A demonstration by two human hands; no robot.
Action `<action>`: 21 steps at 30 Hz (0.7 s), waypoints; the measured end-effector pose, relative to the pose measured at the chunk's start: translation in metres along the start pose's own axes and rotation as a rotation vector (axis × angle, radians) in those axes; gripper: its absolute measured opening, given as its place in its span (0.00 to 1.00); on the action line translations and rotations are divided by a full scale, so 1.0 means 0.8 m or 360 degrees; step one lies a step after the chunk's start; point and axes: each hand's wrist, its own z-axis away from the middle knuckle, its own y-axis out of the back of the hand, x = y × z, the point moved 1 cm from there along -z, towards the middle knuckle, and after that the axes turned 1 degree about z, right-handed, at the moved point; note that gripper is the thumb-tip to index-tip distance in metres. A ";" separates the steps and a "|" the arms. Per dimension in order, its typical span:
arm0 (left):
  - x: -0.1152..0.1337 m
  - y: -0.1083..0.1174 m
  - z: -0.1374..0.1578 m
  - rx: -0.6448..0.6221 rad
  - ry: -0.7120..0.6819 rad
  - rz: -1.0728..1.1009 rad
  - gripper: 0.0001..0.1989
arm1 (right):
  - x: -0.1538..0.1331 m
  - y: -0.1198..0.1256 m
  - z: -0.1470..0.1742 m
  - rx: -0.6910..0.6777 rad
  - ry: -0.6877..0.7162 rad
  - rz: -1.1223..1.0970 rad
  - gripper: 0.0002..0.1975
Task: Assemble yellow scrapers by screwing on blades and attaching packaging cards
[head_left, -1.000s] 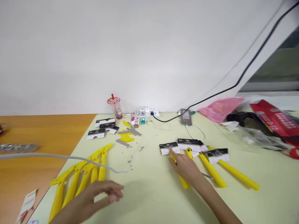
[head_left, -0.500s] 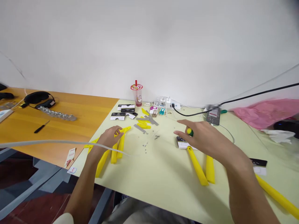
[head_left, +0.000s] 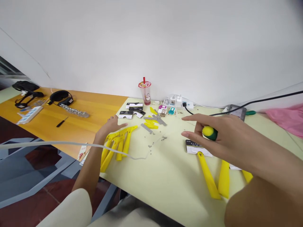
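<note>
My left hand [head_left: 110, 126] is open, its fingers stretched out just beyond a group of yellow plastic handles [head_left: 126, 142] with flared heads. My right hand [head_left: 213, 134] hovers over the table's right half. A screwdriver [head_left: 209, 132] is tucked in its curled fingers; only the green handle's yellow end shows. Thumb and index finger point out, apart, with nothing visible between them. Below this hand, a yellow handle [head_left: 208, 176] lies by a black-and-white card sleeve [head_left: 195, 148]. Small screws [head_left: 163, 138] are scattered mid-table. Behind them lie grey metal strips [head_left: 161, 119] and yellow plastic pieces [head_left: 151, 125].
Card sleeves [head_left: 134, 106] and a drink cup [head_left: 146, 94] stand toward the wall, left of a power strip [head_left: 187, 104]. A black cable [head_left: 267, 100] crosses at right. A white cord [head_left: 71, 143] hangs across the front view. An orange table [head_left: 99, 107] adjoins at left.
The view has swung left and shifted. My left hand has moved off the yellow handles toward their far side, fingers straighter. My right hand appears nearer and farther right, still with the screwdriver.
</note>
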 end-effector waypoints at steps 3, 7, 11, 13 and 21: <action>-0.012 -0.007 0.049 -0.0121 -0.0092 0.0132 0.44 | 0.008 0.008 0.003 -0.0074 0.0016 -0.0012 0.30; -0.038 -0.015 0.105 -0.0309 -0.0008 0.0090 0.36 | 0.016 0.017 0.004 -0.0110 -0.0007 -0.0003 0.30; -0.046 -0.028 0.123 -0.0319 -0.0010 0.0073 0.27 | 0.021 0.018 0.002 -0.0117 -0.0062 0.0002 0.31; -0.044 -0.035 0.124 -0.0271 -0.0029 0.0160 0.24 | 0.019 0.018 0.000 -0.0114 -0.0103 0.0006 0.31; -0.004 0.007 0.144 0.0126 -0.0168 0.0351 0.19 | 0.012 0.013 -0.007 -0.0165 -0.0167 0.0023 0.28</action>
